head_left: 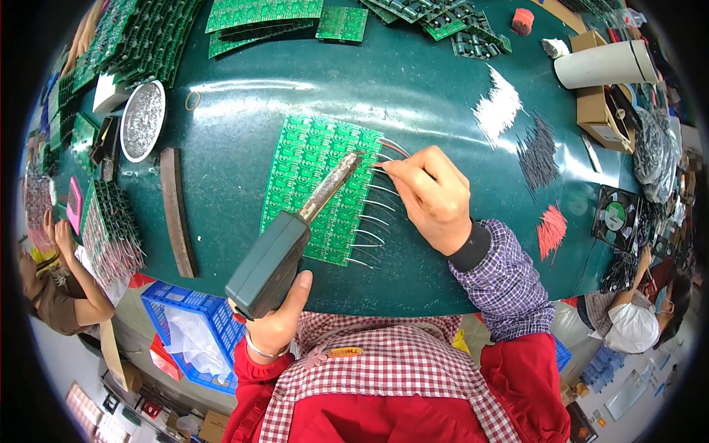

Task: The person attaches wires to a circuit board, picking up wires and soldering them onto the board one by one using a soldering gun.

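A green circuit board panel [306, 173] lies on the dark green table. Several thin white wires [378, 203] stick out along its right edge, with a red and a dark wire near the top corner. In my left hand [277, 321] is a soldering iron [269, 258] with a dark body, its metal tip slanting over the panel to the upper right edge. My right hand [432, 196] is closed in a pinch on a thin wire [378, 166] at that edge, close to the tip. The wire's colour is hard to make out, and my fingers hide much of it.
To the right lie piles of white wires [498, 107], black wires [538, 153] and red wires [552, 230]. A white bowl [142, 122] and a brown bar [177, 214] are at left. More circuit boards [262, 15] are stacked at the back. Other people work at both sides.
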A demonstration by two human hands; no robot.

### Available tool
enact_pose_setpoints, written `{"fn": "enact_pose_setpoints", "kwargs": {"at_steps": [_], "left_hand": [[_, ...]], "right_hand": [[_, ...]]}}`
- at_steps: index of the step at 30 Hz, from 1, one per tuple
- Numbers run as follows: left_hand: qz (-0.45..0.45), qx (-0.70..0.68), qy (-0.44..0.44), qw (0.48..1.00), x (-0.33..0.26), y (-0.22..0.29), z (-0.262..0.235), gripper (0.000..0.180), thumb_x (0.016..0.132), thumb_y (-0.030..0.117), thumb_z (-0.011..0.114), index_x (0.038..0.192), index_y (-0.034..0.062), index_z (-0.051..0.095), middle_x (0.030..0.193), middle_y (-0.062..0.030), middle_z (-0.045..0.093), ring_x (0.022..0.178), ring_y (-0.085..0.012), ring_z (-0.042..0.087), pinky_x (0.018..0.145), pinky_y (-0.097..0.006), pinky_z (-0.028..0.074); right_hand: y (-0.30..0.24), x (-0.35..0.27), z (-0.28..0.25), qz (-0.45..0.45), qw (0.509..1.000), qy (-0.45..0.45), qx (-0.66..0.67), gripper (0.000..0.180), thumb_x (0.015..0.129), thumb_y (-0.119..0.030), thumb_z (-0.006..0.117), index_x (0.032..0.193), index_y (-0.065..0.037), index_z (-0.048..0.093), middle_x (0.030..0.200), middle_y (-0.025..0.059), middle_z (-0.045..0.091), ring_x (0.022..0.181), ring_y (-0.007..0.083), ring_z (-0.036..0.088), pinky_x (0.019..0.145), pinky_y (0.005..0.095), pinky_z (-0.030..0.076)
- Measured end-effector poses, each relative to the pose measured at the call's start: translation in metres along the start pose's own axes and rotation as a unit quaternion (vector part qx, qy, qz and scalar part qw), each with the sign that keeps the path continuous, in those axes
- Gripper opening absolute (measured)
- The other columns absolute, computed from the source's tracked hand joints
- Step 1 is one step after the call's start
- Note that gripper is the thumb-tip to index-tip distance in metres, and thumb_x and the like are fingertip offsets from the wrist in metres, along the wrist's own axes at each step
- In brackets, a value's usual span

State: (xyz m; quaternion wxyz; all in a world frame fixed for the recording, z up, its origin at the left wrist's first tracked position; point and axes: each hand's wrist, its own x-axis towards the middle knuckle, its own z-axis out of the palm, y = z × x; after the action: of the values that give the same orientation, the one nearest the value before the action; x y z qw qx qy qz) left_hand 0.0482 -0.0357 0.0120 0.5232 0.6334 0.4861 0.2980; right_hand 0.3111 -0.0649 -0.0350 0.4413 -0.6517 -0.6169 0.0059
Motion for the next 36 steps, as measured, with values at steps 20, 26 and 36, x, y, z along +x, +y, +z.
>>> {"fn": "enact_pose_setpoints", "kwargs": {"at_steps": [20, 26, 36], "left_hand": [[-0.01, 0.071, 0.006, 0.997, 0.002, 0.001, 0.005, 0.027, 0.074, 0.008, 0.081, 0.098, -0.001, 0.072, 0.086, -0.0121, 0.071, 0.068, -0.0229, 0.07, 0.063, -0.032, 0.054], [0.026, 0.103, -0.012, 0.994, 0.008, 0.001, 0.006, 0.024, 0.072, 0.006, 0.08, 0.094, 0.0002, 0.071, 0.082, -0.0116, 0.069, 0.062, -0.0236, 0.067, 0.058, -0.031, 0.052], [0.011, 0.118, -0.018, 0.993, 0.004, -0.001, 0.003, 0.024, 0.072, 0.004, 0.079, 0.095, -0.0006, 0.071, 0.082, -0.0116, 0.069, 0.062, -0.0212, 0.066, 0.057, -0.031, 0.051]], "right_hand": [[0.002, 0.001, 0.003, 0.014, 1.0, -0.024, -0.009, 0.018, 0.075, 0.002, 0.076, 0.09, -0.005, 0.071, 0.075, 0.0054, 0.053, 0.06, 0.0185, 0.059, 0.051, 0.0309, 0.049], [0.002, 0.001, 0.002, 0.016, 0.999, -0.031, -0.017, 0.019, 0.074, 0.002, 0.076, 0.091, -0.005, 0.071, 0.075, 0.0052, 0.053, 0.06, 0.0185, 0.06, 0.051, 0.0307, 0.05], [0.002, 0.001, 0.002, 0.016, 0.999, -0.032, -0.015, 0.019, 0.074, 0.002, 0.076, 0.091, -0.005, 0.07, 0.075, 0.0054, 0.053, 0.061, 0.0184, 0.06, 0.051, 0.0306, 0.049]]}}
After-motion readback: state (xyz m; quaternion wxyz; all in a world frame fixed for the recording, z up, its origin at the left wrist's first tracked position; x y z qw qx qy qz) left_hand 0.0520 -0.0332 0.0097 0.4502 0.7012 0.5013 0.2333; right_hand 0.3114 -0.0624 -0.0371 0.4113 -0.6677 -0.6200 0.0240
